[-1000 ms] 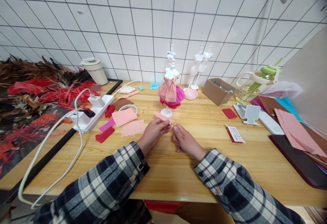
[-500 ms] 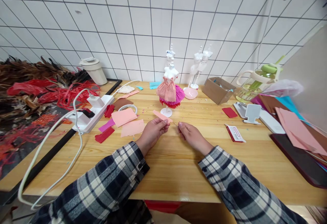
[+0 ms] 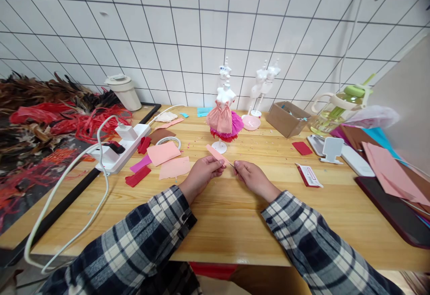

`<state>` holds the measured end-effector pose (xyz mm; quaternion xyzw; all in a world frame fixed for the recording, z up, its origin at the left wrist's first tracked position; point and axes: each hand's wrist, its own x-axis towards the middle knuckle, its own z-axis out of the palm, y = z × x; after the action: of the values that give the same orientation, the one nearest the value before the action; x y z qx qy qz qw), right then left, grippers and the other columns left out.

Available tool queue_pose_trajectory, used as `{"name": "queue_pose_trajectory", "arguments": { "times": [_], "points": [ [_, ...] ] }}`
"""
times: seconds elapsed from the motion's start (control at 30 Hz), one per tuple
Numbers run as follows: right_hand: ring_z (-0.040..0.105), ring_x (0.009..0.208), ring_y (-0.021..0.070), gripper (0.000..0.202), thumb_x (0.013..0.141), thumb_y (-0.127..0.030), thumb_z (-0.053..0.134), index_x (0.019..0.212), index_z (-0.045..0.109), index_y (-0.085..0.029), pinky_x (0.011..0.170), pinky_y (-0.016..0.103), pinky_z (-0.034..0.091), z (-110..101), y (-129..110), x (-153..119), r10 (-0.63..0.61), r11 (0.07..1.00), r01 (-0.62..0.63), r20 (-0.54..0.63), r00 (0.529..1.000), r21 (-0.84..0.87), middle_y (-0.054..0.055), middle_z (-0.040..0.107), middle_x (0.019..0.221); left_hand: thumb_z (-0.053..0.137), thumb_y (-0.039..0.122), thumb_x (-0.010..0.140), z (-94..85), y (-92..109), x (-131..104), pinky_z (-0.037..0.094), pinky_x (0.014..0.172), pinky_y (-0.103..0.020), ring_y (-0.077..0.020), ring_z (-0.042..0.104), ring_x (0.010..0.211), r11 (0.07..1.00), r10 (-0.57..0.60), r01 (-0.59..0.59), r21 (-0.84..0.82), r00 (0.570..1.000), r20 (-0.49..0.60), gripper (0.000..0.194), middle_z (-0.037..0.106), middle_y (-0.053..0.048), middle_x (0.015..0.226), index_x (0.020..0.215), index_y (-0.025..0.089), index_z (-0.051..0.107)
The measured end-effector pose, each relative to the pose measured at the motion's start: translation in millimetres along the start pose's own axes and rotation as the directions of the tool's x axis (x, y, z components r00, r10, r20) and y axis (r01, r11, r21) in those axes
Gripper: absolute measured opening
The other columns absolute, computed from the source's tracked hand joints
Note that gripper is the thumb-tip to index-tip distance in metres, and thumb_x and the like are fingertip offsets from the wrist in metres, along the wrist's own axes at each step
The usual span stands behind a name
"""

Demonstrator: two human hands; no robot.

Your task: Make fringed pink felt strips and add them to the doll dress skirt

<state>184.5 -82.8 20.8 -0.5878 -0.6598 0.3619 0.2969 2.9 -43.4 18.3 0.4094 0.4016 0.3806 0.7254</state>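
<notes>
One narrow strip of salmon-pink paper (image 3: pixel 215 151) is between the two hands, nearer to the left one, just above the wooden surface (image 3: pixel 228 223). The left hand (image 3: pixel 201 174) has its fingers closed, and its thumb and forefinger pinch the strip near its right end; from there the strip goes slantwise up and to the left, away from the person. The right hand (image 3: pixel 252 176) is also closed, with thumb and forefinger pinching a thin tool (image 3: pixel 231 165), which is too small to name exactly. The tip of this tool points to the right end of the strip, but I cannot tell whether they touch. Behind the strip stands a white miniature mannequin (image 3: pixel 226 95) in a pink, magenta and red dress (image 3: pixel 220 121), and its round base (image 3: pixel 219 147) is near the strip's far end. Two pink paper sheets (image 3: pixel 174 168) lie to the left of the left hand, beside a ring of tape (image 3: pixel 180 143). A red-and-white packet (image 3: pixel 309 175) lies well apart, to the right of the right hand.
</notes>
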Motion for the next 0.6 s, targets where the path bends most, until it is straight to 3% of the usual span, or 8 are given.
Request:
{"name": "queue_pose_trajectory", "arguments": {
  "times": [0.6],
  "points": [
    [0.044,0.057,0.0128,0.048,0.092,-0.057,0.032,0.069,0.052,-0.02,0.058,0.024,0.034,0.8,3.0,0.7,-0.003,1.0,0.003,0.028,1.0,-0.002,-0.002,0.049,0.057,0.079,0.029,0.065,3.2,4.0,-3.7,0.041,0.065,-0.024,-0.0085,0.055,0.063,1.0,-0.006,0.006,0.006,0.999,0.033,0.025,0.063,-0.002,0.074,0.078,0.012,0.066]
  ]
}}
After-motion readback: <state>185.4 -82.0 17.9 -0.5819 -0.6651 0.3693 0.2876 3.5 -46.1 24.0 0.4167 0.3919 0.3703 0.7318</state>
